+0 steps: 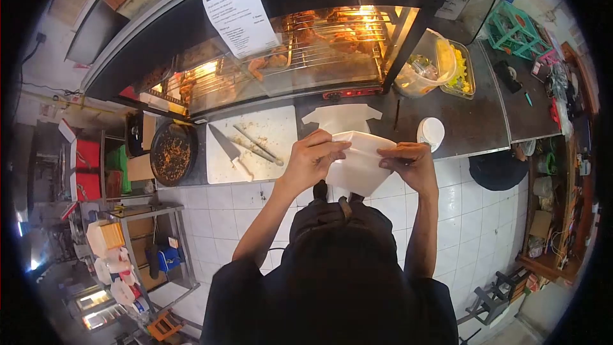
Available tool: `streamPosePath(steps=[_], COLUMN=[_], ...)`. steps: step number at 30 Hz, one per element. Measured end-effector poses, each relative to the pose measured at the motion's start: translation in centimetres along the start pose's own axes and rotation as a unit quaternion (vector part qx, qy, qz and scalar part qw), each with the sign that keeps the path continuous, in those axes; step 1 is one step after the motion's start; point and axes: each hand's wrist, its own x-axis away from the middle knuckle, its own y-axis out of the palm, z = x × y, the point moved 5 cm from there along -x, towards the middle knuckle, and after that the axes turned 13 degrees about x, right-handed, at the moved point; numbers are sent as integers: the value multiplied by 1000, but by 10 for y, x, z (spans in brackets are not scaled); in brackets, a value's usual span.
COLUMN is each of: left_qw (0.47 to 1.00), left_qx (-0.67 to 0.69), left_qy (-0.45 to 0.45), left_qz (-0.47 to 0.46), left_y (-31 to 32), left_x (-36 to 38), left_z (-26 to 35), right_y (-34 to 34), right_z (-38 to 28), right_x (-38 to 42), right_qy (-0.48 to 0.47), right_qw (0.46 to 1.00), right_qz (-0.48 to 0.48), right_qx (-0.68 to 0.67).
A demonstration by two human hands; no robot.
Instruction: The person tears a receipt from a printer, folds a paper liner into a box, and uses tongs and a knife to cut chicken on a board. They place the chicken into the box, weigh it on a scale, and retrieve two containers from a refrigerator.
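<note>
A white paper carton (362, 169), partly folded, is held in front of my body at the counter's edge. My left hand (316, 156) pinches its left upper edge between thumb and fingers. On the opposite side my right hand (408, 163) grips the right upper edge. Just beyond lies another white carton piece (341, 117) with flaps, on the dark counter. To the left, a knife (231, 152) and a long metal tool (258, 145), perhaps tongs, rest on a white cutting board (281, 124) strewn with crumbs.
A lit food warmer (332, 45) with wire racks stands behind the counter, a printed sheet (239, 13) on its front. A round dark pan (174, 153) sits left. At right are a round white tub (431, 133), a clear bucket (421, 67) and a tray of yellow food (461, 73).
</note>
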Motion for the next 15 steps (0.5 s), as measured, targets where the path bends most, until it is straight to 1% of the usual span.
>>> streamPosePath(steps=[4, 6, 7, 9, 10, 12, 13, 14, 15], left_qw=[1000, 999, 1000, 998, 998, 996, 996, 996, 996], left_qx=[-3, -12, -8, -14, -9, -15, -43, -40, -32], left_qy=[7, 14, 15, 26, 28, 25, 27, 28, 24], left_qz=[-1, 26, 22, 56, 52, 84, 78, 74, 82], left_y=[1, 0, 1, 0, 1, 0, 0, 1, 0], left_x=[4, 6, 8, 12, 14, 13, 13, 15, 16], left_z=[-3, -3, -4, -7, -9, -7, 0, -1, -2], right_y=[1, 3, 3, 5, 6, 7, 7, 7, 9], right_z=[1, -4, -3, -2, -2, -6, -5, -4, -1], right_x=[-1, 0, 0, 0, 0, 1, 0, 1, 1], right_qy=[-23, -32, -28, -43, -39, -59, -69, -66, -26], right_qw=[998, 994, 994, 993, 993, 993, 993, 993, 999], right_qz=[7, 12, 16, 28, 32, 58, 49, 53, 44], right_qx=[52, 102, 104, 104, 107, 82, 78, 80, 12])
